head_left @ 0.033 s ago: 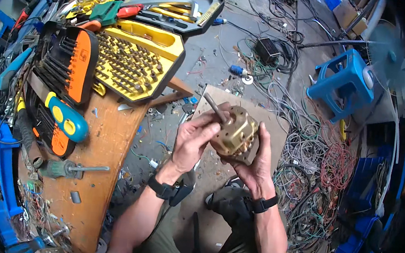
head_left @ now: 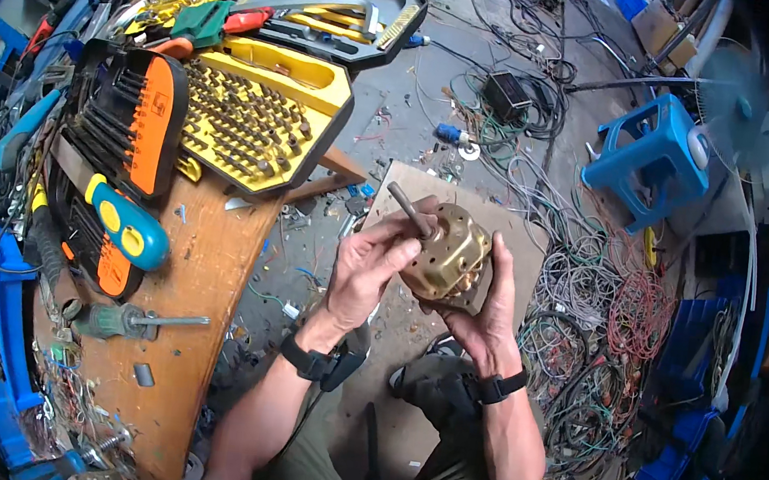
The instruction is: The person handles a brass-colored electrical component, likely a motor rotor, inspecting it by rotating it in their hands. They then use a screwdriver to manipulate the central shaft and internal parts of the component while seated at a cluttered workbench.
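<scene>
In front of my body I hold up a rounded, brass-coloured metal housing (head_left: 446,258) with small holes in its faces and a flange. A grey metal rod (head_left: 407,207) sticks out of its upper left side, tilted up and left. My left hand (head_left: 370,267) pinches this rod near its base, thumb and fingers against the housing's edge. My right hand (head_left: 493,312) cups the housing from the right and below, thumb up along its side. Whether the rod is fixed to the housing or only set in it, I cannot tell.
On the wooden bench (head_left: 185,313) at left lie a yellow bit case (head_left: 322,121), an orange hex key holder (head_left: 157,127), a teal-handled tool (head_left: 129,222) and a screwdriver (head_left: 128,321). Tangled cables (head_left: 570,344) cover the floor at right, near a blue stool (head_left: 651,160). Cardboard (head_left: 510,206) lies beneath my hands.
The housing has turned very slightly in my hands and looks sharper now. Both hands keep the same grip.
</scene>
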Motion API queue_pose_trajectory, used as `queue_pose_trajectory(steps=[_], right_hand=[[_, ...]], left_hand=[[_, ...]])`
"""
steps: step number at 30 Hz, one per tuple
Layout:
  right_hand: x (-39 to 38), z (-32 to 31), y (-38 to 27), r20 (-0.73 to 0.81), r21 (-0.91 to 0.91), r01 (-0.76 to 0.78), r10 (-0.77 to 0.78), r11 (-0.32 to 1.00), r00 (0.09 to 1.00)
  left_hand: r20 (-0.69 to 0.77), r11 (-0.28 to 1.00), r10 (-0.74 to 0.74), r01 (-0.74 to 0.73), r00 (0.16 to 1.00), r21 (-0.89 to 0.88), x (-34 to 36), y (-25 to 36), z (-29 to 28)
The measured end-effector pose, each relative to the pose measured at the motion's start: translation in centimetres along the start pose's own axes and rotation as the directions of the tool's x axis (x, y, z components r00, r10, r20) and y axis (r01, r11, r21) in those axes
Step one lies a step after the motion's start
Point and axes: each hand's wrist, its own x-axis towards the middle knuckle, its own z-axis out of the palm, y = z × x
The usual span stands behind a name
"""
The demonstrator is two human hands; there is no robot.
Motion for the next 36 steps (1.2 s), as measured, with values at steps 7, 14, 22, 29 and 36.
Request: queue_pose_trajectory(steps=[7,14,22,29,36], right_hand=[[0.3,0.2,0.2,-0.031,0.084,0.028,-0.026,0.996,0.999],[0.4,0.8,0.7,-0.056,0.019,0.119,-0.118,0.993,0.991],[1.4,-1.0,2.4,-0.087,-0.060,0.370,-0.374,0.927,0.923],[1.0,-0.6,2.7,-0.043,-0.110,0.476,-0.483,0.872,0.875],[1.2,-1.2,2.1,-0.024,-0.108,0.506,-0.511,0.856,0.859]], left_hand=[[0.134,0.975,0.114,-0.136,0.984,0.173,-0.3,-0.4,0.4],[0.022,0.981,0.072,-0.075,0.997,0.179,-0.6,-0.7,0.8],[-0.071,0.984,0.065,-0.052,0.995,0.170,-0.8,-0.5,1.9],[-0.152,0.989,0.061,-0.039,0.987,0.146,-0.7,-0.1,3.5],[-0.144,0.984,0.073,-0.048,0.987,0.174,-0.5,-0.1,4.4]])
